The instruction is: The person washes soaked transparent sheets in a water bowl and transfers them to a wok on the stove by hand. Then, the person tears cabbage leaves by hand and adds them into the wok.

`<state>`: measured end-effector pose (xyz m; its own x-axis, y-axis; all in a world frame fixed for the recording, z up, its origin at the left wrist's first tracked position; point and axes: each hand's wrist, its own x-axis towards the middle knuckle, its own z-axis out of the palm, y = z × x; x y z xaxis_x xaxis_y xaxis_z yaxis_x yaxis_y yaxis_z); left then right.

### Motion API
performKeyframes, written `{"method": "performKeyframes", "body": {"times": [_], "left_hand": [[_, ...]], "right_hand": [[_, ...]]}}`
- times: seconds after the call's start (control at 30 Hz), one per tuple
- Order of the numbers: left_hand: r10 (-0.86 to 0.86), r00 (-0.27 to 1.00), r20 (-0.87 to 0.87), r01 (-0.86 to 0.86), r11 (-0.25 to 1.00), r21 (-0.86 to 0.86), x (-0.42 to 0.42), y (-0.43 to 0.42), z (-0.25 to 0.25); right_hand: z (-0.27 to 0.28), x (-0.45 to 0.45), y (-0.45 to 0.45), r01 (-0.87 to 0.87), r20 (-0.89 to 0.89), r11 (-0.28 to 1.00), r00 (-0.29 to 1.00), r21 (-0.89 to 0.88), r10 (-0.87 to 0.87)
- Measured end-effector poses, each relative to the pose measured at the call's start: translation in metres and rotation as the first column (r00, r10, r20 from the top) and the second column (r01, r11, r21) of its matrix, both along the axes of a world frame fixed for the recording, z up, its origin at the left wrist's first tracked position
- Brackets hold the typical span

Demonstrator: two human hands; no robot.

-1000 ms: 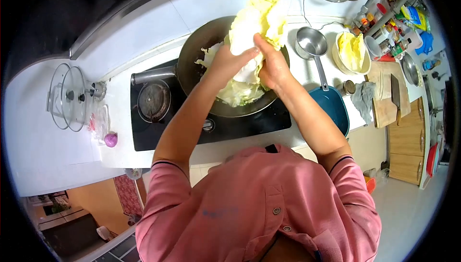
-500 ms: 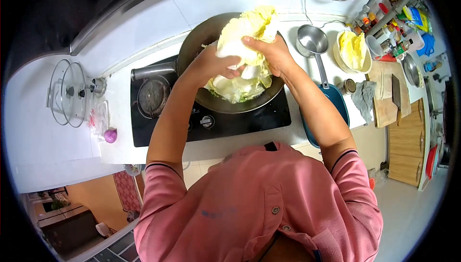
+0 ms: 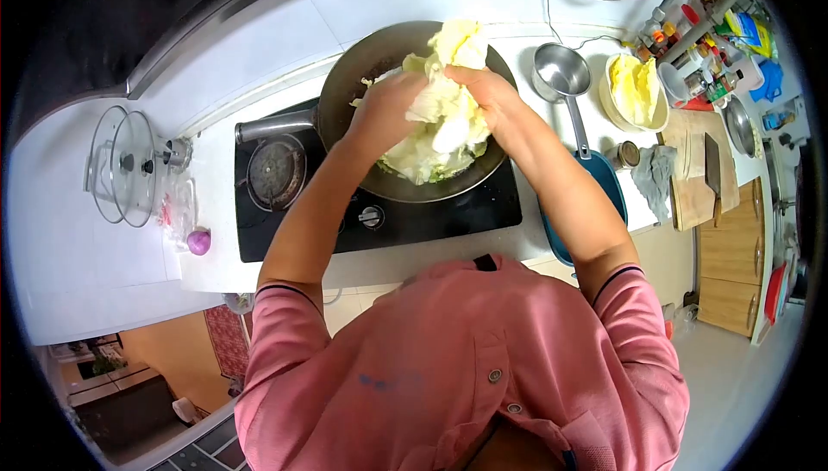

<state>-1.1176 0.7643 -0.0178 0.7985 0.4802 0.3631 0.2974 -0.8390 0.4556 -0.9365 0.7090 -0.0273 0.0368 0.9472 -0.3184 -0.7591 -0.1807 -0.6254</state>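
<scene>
Pale yellow cabbage leaves [image 3: 457, 44] are bunched between my two hands, over a large dark wok [image 3: 349, 65] on the black stove. My left hand [image 3: 388, 109] is closed on the leaves from the left side, its fingertips partly hidden by them. On the right, my right hand [image 3: 487, 96] grips the same leaves, with its thumb across them. Below the hands, torn cabbage [image 3: 423, 163] with some green bits lies in the wok.
A second burner [image 3: 276, 173] is left of the wok, beside glass lids [image 3: 129, 165] and a purple onion [image 3: 198, 242]. To the right are a saucepan [image 3: 561, 72], a bowl [image 3: 658, 119] of leaves, a blue basin [image 3: 608, 179], and a knife [image 3: 711, 165] on a board [image 3: 690, 204].
The large leaf has been crumpled and broken into smaller folds between my hands. My left hand has turned and moved slightly up. Both hands still hold cabbage.
</scene>
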Motion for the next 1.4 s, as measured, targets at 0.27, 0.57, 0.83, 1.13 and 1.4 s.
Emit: {"method": "performKeyframes", "body": {"times": [0.27, 0.57, 0.83, 1.13, 1.4], "left_hand": [[0.368, 0.93, 0.002, -0.358, 0.903, 0.236, -0.014, -0.003, -0.006], [0.237, 0.967, -0.091, -0.252, 0.94, -0.228, 0.017, -0.007, 0.002], [0.286, 0.952, 0.11, -0.278, 0.957, -0.086, 0.058, 0.048, -0.019], [0.221, 0.963, 0.153, -0.22, 0.975, -0.022, 0.078, 0.045, -0.018], [0.353, 0.932, 0.084, -0.19, 0.673, -0.715, 0.027, -0.013, 0.02]], "right_hand": [[0.026, 0.05, 0.004, 0.403, 0.384, 0.915, 0.841, 0.027, -0.382], [0.041, 0.085, -0.03, 0.336, 0.391, 0.907, 0.822, 0.255, -0.415], [0.045, 0.098, -0.071, 0.376, 0.469, 0.899, 0.766, 0.226, -0.439], [0.036, 0.071, -0.072, 0.267, 0.364, 0.949, 0.877, 0.169, -0.312], [0.035, 0.014, -0.054, -0.147, 0.197, 0.983, 0.973, 0.11, 0.123]]}}
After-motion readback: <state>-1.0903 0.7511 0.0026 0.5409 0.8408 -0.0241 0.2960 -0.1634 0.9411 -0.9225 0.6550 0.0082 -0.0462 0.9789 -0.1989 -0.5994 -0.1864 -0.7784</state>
